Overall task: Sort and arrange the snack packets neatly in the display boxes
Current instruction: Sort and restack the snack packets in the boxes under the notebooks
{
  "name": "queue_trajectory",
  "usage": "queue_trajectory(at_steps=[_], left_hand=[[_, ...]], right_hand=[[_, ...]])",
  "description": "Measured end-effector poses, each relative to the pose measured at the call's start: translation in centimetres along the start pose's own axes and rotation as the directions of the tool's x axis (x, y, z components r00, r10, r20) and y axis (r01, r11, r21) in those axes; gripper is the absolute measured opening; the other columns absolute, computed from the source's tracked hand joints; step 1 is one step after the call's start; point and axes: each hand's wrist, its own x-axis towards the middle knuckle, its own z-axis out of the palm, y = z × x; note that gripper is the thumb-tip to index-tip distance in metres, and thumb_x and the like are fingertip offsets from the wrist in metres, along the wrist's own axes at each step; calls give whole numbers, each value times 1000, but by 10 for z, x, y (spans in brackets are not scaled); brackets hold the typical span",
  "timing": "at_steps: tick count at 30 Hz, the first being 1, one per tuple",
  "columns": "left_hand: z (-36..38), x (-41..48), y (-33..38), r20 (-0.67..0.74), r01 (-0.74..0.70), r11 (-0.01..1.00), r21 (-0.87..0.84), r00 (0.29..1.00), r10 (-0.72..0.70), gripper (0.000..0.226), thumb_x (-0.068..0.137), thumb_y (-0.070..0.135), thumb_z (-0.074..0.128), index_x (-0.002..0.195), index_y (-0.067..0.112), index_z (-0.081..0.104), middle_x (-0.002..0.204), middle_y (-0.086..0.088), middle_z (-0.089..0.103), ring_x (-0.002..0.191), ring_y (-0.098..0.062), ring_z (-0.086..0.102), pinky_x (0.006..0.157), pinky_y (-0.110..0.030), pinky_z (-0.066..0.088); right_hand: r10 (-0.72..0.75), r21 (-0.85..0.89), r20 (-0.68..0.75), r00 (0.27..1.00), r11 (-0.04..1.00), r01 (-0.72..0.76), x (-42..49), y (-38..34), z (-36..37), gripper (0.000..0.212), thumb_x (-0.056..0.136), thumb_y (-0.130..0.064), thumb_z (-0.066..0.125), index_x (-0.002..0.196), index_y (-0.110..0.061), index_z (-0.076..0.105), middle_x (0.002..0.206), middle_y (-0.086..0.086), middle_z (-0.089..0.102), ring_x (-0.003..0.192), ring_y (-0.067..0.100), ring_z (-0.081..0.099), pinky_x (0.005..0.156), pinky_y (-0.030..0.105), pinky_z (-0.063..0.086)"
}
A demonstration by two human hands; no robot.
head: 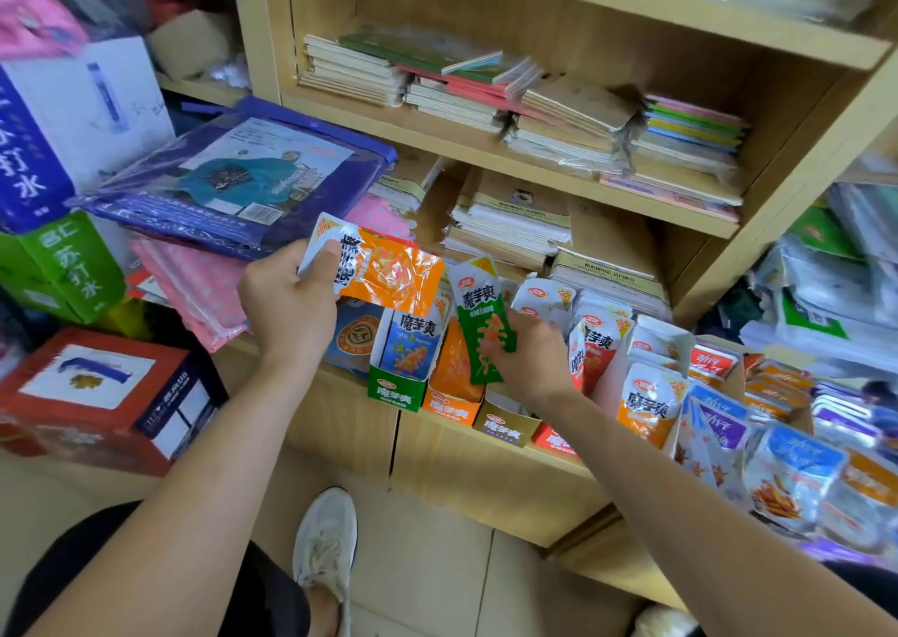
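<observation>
My left hand (289, 303) grips a stack of orange snack packets (388, 272), held sideways above the display boxes. A single green snack packet (483, 325) stands upright, pinched by my right hand (527, 359) just over the orange display box (449, 405). Left of that stands a green display box (393, 393) with a blue-fronted packet (410, 345) in it. To the right come a gold display box (505, 427) and a red display box (554, 439). Red packets (595, 349) and orange packets (648, 405) stand further right.
Purple, blue and orange packets (797, 461) fill the counter at the right. Stacked notebooks (559, 116) fill the wooden shelves behind. A purple plastic-wrapped package (243, 179) and cartons (73, 121) sit at the left. My shoe (325, 539) is on the tiled floor below.
</observation>
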Motion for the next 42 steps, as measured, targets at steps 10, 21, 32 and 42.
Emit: queue_trajectory(at_steps=[10, 21, 32, 42], left_hand=[[-14, 5, 5, -140, 3, 1000, -24, 990, -6, 26, 92, 38, 63, 75, 20, 69, 66, 1, 61, 64, -15, 54, 67, -58, 57], [-21, 7, 6, -133, -2, 990, -142, 991, -17, 26, 96, 27, 65, 74, 39, 70, 69, 12, 68, 69, -10, 63, 66, -36, 58], [-10, 0, 11, 171, -11, 981, -191, 984, 44, 12, 99, 19, 64, 98, 22, 75, 80, 12, 76, 78, -5, 69, 67, -21, 56], [27, -25, 18, 567, -50, 989, -141, 815, 122, 9, 94, 25, 68, 95, 24, 76, 86, 9, 77, 78, -7, 68, 68, -28, 58]], right_hand=[[-52, 379, -208, 977, 916, 130, -16, -39, 15, 10, 101, -18, 56, 103, -28, 56, 77, 0, 69, 62, 15, 66, 51, 39, 53], [-220, -238, 298, 929, 925, 296, -12, -56, 71, 53, 101, -42, 47, 148, -19, 38, 119, 7, 62, 119, 31, 44, 92, 48, 42], [-479, -79, 21, 878, 874, 479, -61, -24, 41, 31, 89, -31, 64, 115, -16, 73, 118, -3, 71, 117, 20, 59, 93, 44, 47], [-165, 390, -29, 986, 906, 163, -63, -5, -78, 63, 78, -51, 77, 131, -28, 55, 128, -18, 58, 122, -3, 51, 94, 12, 44]])
